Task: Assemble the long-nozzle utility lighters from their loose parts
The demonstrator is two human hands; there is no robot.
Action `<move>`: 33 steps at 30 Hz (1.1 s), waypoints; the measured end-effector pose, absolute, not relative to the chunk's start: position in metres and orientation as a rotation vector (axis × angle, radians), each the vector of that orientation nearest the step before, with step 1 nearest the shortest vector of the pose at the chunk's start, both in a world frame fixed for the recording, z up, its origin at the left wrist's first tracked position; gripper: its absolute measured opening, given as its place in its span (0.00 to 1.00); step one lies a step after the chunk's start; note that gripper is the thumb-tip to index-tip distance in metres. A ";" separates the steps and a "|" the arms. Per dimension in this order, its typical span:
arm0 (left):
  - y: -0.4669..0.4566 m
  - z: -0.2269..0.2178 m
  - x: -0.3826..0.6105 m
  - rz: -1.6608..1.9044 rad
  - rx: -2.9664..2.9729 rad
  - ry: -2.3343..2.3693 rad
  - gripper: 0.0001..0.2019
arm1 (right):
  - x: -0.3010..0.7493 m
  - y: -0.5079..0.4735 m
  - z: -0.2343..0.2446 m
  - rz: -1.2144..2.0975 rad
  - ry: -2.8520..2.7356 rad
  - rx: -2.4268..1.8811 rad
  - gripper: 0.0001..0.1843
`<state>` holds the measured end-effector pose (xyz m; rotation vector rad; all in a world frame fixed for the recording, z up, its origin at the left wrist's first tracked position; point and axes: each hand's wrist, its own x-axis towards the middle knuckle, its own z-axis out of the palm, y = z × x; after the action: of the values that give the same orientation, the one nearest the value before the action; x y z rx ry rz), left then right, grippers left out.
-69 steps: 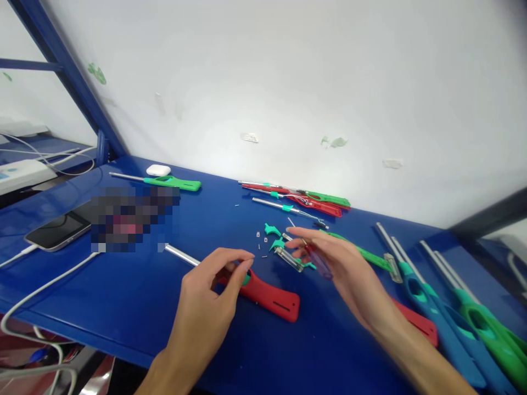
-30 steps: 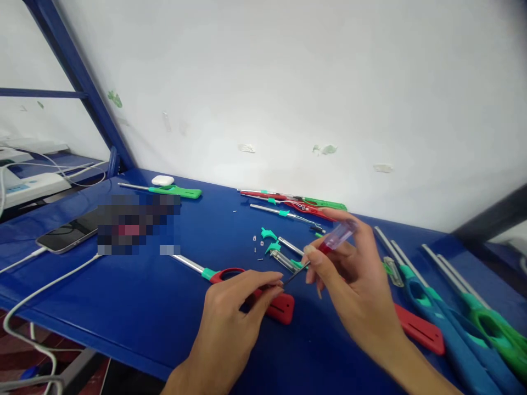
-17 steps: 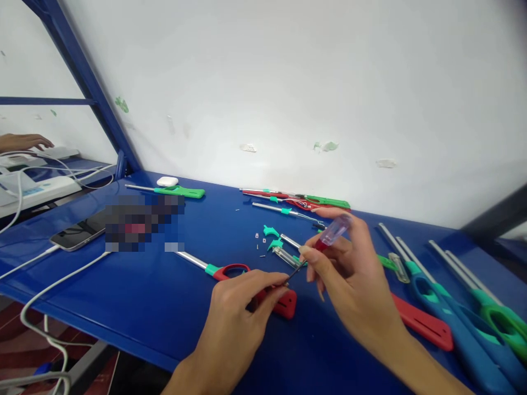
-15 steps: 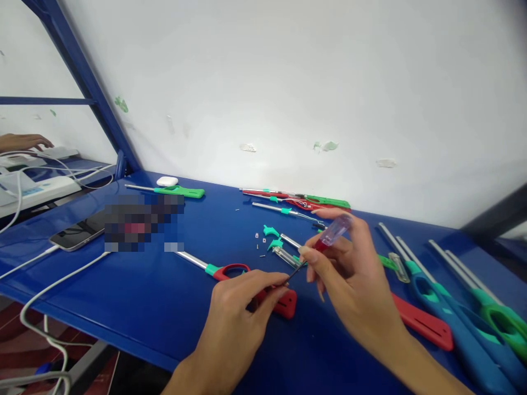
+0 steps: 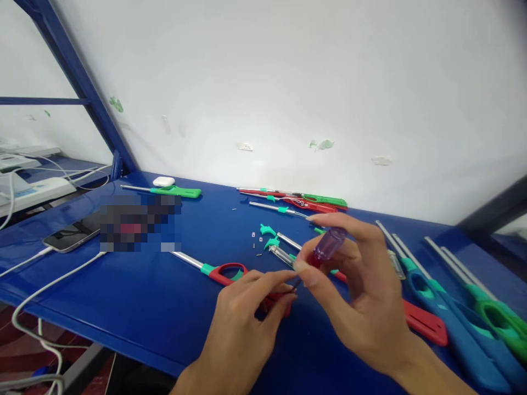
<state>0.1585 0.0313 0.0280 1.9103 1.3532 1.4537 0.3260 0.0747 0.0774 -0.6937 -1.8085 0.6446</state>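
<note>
My right hand [image 5: 349, 280] grips a screwdriver [image 5: 329, 246] with a clear purple and red handle, its dark shaft pointing down and left. My left hand [image 5: 247, 312] has thumb and forefinger pinched around the shaft's tip; anything small between them is hidden. Beneath the left hand lies a red gas lighter [image 5: 218, 271] with a metal tube and green trigger, partly covered by the fingers. Just beyond the hands are green triggers [image 5: 272, 242], a clear fuel tank [image 5: 281, 254], a metal tube [image 5: 288, 241] and tiny screws and pieces [image 5: 258, 254].
Opened red and green lighter parts [image 5: 296, 202] lie along the wall. Blue lighters [image 5: 457, 323], a green lighter [image 5: 494, 312] and a red handle shell [image 5: 426, 322] are at right. A phone [image 5: 74, 233] with cables, a white case [image 5: 163, 181] and another green lighter [image 5: 177, 191] lie left.
The screwdriver handle and my right hand have tipped down and closer to the left hand. The view has shifted slightly; another person's hand at far left is out of sight.
</note>
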 end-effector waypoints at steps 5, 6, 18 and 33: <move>0.034 0.027 0.160 1.354 1.911 1.357 0.21 | 0.326 0.073 0.076 0.720 -1.781 -0.637 0.15; 0.035 0.027 0.159 1.331 1.914 1.358 0.22 | 0.326 0.073 0.075 0.721 -1.793 -0.631 0.15; 0.038 0.033 0.157 1.178 1.959 1.369 0.11 | 0.323 0.076 0.072 0.718 -1.931 -0.704 0.12; 0.035 0.031 0.154 1.308 1.965 1.343 0.13 | 0.325 0.074 0.079 0.662 -1.806 -0.760 0.10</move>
<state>0.1537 0.0353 0.0308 1.9647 1.3431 1.3081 0.3251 0.0741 0.0790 -0.7596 -1.8059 0.6618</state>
